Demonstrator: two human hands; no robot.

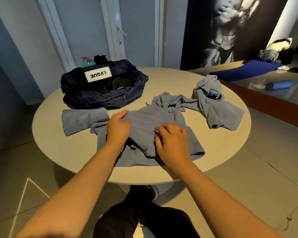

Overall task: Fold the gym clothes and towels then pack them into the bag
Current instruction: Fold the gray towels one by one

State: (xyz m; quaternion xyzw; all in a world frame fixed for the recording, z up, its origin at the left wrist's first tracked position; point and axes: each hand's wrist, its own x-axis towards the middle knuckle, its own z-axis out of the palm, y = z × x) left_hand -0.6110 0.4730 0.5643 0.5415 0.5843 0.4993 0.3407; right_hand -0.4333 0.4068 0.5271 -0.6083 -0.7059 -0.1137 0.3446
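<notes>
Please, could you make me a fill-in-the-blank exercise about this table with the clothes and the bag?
The left hand and the right hand are on a blue-grey garment on a ____ table.
The navy bag stands ____, not zipped.
A crumpled garment lies to the ____ of the hands.
Missing words: round; open; right.

Interior of a gym or fitness-studio room. A wall-sized black-and-white mural [230, 28] of a bare muscular torso fills the far wall, and beyond the round table [222, 145] a blue exercise mat [244, 70] and a blue foam roller [279, 85] lie on a low, glossy platform edged in wood. On the table a dark sports bag [93, 98] labelled LVQUE stands unzipped with a teal drinking bottle [87, 63] behind it; white-framed doors [86, 28] and a tiled floor [265, 169] enclose the space.
</notes>
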